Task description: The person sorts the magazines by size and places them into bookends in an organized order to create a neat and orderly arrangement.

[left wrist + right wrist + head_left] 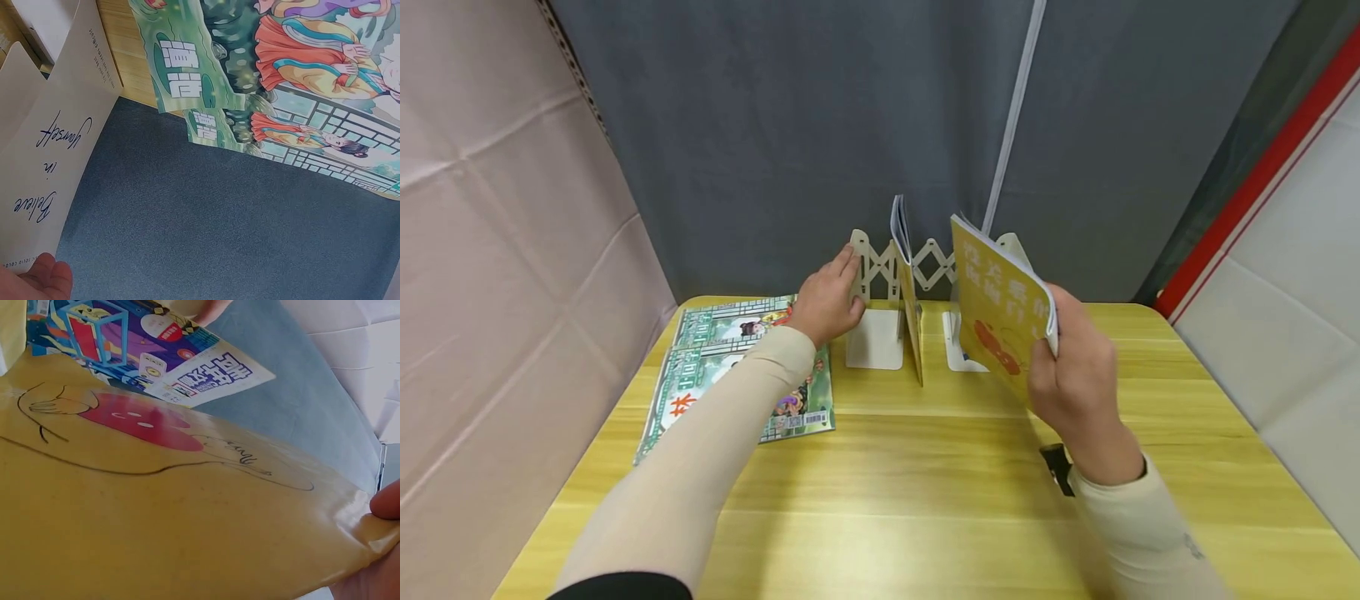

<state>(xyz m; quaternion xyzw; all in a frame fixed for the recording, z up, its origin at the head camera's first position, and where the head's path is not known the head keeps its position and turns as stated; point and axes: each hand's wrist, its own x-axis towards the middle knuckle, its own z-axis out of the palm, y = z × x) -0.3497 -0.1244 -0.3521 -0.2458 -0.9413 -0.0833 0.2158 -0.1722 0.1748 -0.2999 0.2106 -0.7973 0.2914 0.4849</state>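
Observation:
My left hand rests against the left end panel of a white expandable book rack, fingertips at the panel's upper edge. In the left wrist view that panel carries the handwritten words "Believe in yourself". A thin magazine stands upright in the rack; its colourful purple cover shows in the right wrist view. With thumb and fingers, my right hand grips a yellow booklet by its near edge. The booklet is tilted, held in front of the rack's right end, with a red cartoon figure on its cover.
Two green illustrated magazines lie overlapping on the wooden table, left of the rack and partly beneath my left forearm. A dark grey curtain hangs behind the table. Pale cloth walls flank both sides.

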